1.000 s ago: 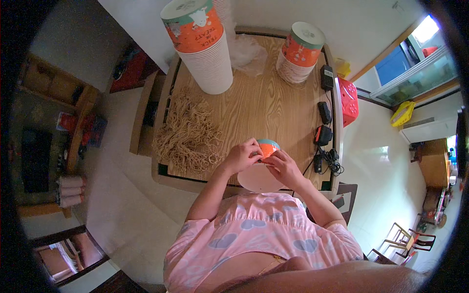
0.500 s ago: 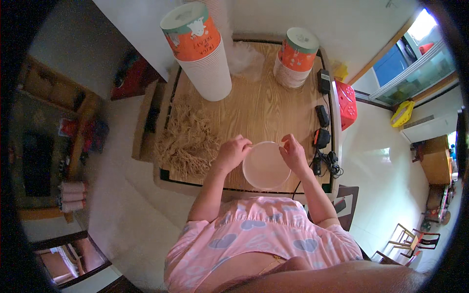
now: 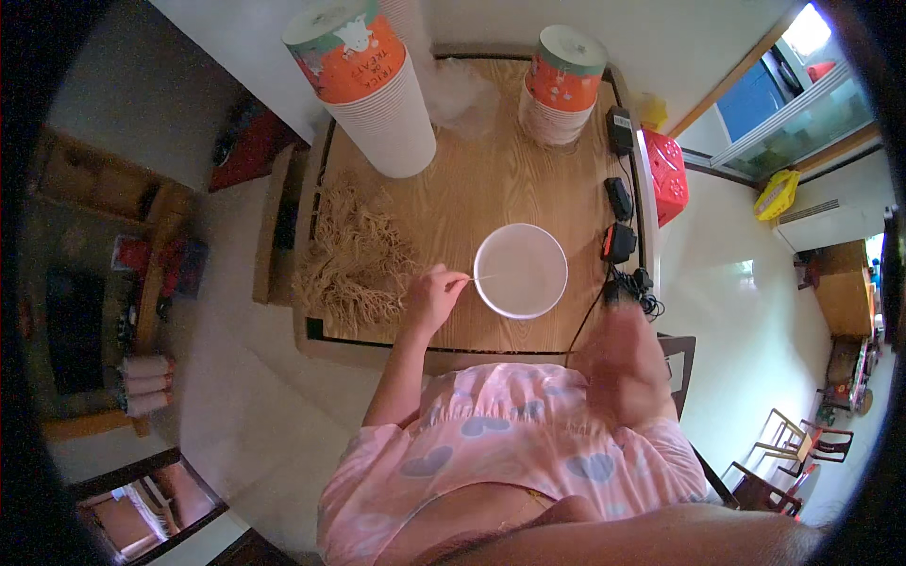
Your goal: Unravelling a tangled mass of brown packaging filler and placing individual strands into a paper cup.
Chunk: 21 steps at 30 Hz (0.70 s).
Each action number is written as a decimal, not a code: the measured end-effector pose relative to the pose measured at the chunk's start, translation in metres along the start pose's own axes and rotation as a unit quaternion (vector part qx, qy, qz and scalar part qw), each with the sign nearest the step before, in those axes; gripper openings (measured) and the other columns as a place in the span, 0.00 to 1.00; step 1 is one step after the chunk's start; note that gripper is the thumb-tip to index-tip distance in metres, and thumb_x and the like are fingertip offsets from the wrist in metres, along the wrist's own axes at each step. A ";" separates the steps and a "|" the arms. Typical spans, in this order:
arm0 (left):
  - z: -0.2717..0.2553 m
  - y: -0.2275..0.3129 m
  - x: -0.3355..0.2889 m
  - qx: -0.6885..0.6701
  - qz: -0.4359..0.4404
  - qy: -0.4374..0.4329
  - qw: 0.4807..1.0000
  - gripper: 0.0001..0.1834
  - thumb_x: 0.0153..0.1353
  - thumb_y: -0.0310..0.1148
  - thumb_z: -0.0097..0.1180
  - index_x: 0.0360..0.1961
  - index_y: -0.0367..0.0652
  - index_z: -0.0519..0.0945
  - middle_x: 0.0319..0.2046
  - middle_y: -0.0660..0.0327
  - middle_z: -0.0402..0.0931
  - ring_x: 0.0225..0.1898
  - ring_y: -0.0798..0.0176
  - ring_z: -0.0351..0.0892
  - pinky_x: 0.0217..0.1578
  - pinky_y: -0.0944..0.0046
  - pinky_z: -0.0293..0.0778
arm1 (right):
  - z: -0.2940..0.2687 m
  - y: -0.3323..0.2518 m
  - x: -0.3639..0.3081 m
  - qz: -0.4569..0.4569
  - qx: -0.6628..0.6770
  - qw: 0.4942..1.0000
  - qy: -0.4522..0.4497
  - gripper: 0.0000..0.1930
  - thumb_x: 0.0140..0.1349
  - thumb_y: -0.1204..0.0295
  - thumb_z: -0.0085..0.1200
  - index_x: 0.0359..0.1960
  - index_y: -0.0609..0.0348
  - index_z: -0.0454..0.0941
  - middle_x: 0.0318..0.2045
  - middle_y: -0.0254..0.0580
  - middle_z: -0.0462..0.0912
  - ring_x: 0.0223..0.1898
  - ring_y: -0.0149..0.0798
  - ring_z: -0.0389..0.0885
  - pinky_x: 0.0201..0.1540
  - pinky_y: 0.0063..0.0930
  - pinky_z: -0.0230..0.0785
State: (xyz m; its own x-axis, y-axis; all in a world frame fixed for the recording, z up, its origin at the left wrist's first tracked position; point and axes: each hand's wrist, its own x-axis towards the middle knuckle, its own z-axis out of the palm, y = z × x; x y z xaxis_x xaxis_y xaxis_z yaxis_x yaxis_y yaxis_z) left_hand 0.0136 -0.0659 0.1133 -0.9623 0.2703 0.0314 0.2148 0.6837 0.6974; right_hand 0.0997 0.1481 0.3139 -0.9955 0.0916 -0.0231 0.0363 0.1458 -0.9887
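A white paper bucket [image 3: 522,302] stands upright on the wooden table, its round mouth facing up. At its left rim my left hand [image 3: 434,297] pinches a thin pale cord [image 3: 485,277], which crosses the rim into the bucket. My right hand [image 3: 621,354] is off to the bucket's lower right, near the table's front edge; its fingers are smeared by motion. Left of my left hand lies a tangled heap of brown cords [image 3: 354,259].
A tall stack of orange and white paper buckets [image 3: 382,118] stands at the back left, a shorter stack [image 3: 559,99] at the back right. Black adapters [image 3: 619,243] and coiled cable [image 3: 634,288] line the table's right edge. A red stool [image 3: 665,174] stands beyond it.
My right hand has left the bucket's rim and swung down to the right. The bucket now sits farther up in view, and my left hand has moved slightly left, just outside its rim.
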 end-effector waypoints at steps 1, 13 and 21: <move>0.001 0.007 0.002 -0.048 -0.033 -0.024 0.998 0.04 0.47 0.29 0.57 0.25 0.43 0.80 0.23 0.59 0.73 0.30 0.57 0.73 0.30 0.61 0.68 | 0.002 -0.019 0.003 -0.258 -0.033 0.965 -0.027 0.02 0.46 0.76 0.48 0.22 0.57 0.73 0.27 0.36 0.73 0.29 0.38 0.70 0.35 0.28 0.63; 0.027 -0.010 -0.013 -0.133 0.009 0.004 0.991 0.06 0.48 0.28 0.55 0.29 0.41 0.78 0.25 0.58 0.75 0.26 0.58 0.74 0.28 0.63 0.69 | 0.033 -0.048 0.009 -0.626 -0.025 0.724 -0.289 0.21 0.41 0.64 0.41 0.34 0.68 0.74 0.30 0.46 0.73 0.31 0.44 0.71 0.33 0.37 0.66; 0.021 -0.001 -0.012 -0.142 -0.024 -0.016 0.989 0.06 0.51 0.26 0.55 0.31 0.38 0.78 0.26 0.58 0.78 0.27 0.66 0.76 0.30 0.70 0.71 | 0.033 -0.052 0.009 -0.647 -0.001 0.730 -0.220 0.06 0.48 0.74 0.46 0.21 0.57 0.77 0.21 0.35 0.75 0.21 0.31 0.71 0.26 0.21 0.65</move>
State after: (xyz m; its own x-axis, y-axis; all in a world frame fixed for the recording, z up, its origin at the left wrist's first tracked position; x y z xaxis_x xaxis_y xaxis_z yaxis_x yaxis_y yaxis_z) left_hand 0.0282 -0.0558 0.0971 -0.9634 0.2668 -0.0258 0.1092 0.4786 0.8712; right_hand 0.0861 0.1090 0.3603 -0.1279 -0.4493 0.8842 -0.9598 -0.1686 -0.2246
